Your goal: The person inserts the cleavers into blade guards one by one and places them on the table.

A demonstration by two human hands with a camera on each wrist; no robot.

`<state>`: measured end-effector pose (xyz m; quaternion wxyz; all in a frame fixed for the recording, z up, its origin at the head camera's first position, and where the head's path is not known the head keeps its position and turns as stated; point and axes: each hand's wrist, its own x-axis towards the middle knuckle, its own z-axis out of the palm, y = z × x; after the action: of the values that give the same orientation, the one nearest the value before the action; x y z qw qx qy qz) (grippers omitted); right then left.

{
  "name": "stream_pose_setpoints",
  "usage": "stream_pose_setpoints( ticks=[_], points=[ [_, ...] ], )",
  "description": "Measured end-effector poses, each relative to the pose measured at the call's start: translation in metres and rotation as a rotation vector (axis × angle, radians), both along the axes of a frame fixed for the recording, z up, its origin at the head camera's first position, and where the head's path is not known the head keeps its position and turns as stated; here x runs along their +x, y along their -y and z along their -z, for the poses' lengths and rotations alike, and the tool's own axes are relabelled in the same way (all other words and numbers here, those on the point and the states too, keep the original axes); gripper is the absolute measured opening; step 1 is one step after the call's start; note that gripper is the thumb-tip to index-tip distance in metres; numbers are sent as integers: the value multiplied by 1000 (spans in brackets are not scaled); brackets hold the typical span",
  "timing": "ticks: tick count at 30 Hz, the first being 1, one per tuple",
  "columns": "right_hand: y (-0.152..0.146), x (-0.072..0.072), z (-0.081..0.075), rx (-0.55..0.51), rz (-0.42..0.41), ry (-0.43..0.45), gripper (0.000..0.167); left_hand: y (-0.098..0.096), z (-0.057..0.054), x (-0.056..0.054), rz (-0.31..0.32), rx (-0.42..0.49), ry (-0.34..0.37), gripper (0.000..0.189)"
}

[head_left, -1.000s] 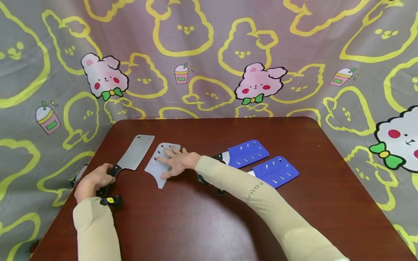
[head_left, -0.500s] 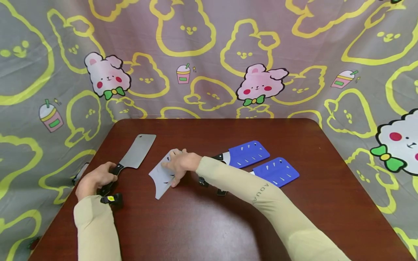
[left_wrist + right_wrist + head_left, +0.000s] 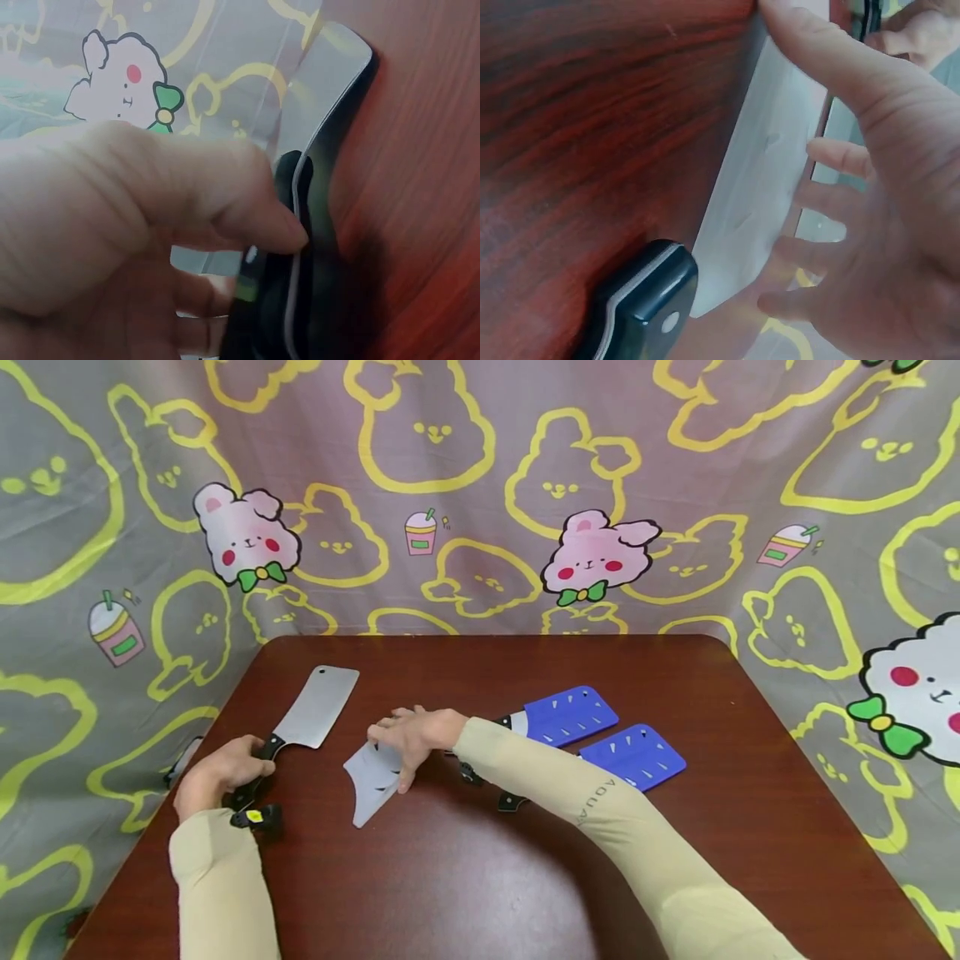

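My left hand [image 3: 221, 770] grips the black handle of a cleaver [image 3: 317, 706], whose bare steel blade points away at the table's left. In the left wrist view the thumb presses along the cleaver handle [image 3: 281, 292]. To the right of that blade, my right hand [image 3: 420, 735] holds a whitish slotted blade cover [image 3: 372, 777] from above, its notched end pointing toward me. The right wrist view shows the thumb at one edge of the blade cover [image 3: 754, 202] and the fingers at the opposite edge.
Two more cleavers in blue slotted covers, a rear one [image 3: 573, 714] and a front one [image 3: 636, 756], lie right of centre, their handles partly under my right forearm. One black handle [image 3: 649, 300] is close to the right hand. Patterned cloth [image 3: 480, 460] surrounds the brown table [image 3: 450, 893].
The right hand, spread flat over the white cover a second ago, has closed on its edges. The cover has shifted slightly toward me and turned. The left hand stays on the cleaver handle.
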<state>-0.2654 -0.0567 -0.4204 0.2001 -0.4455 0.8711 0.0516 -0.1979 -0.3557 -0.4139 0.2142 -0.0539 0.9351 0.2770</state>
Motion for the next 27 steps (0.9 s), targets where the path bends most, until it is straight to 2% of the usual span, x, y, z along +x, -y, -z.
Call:
stream_pose_setpoints(
  ticks=[3,5,8,11,13,18,23,27],
  points=[
    [1,2,2,-40,-23,-8,94,-1,0,-1,-24,-3,-22,56],
    [2,2,3,-66,-33,-6,100,-3,1,-1,-51,10,-39,42],
    [5,3,6,-87,-28,-21,111,-6,2,0,-96,65,-51,20],
    [6,3,6,-103,-7,-61,114,-9,0,-1,-123,121,-75,14],
    [6,3,4,-133,11,-86,105,-11,-2,-2,-143,150,-91,12],
    [-2,1,-5,-228,29,-86,68,-17,-6,-11,-177,163,-142,13],
    [-15,-2,-20,-356,-25,-9,39,-32,-17,-18,-224,145,-183,25],
    [-32,-4,-29,-473,-41,49,25,-45,-25,-20,-249,148,-220,39]
  ],
)
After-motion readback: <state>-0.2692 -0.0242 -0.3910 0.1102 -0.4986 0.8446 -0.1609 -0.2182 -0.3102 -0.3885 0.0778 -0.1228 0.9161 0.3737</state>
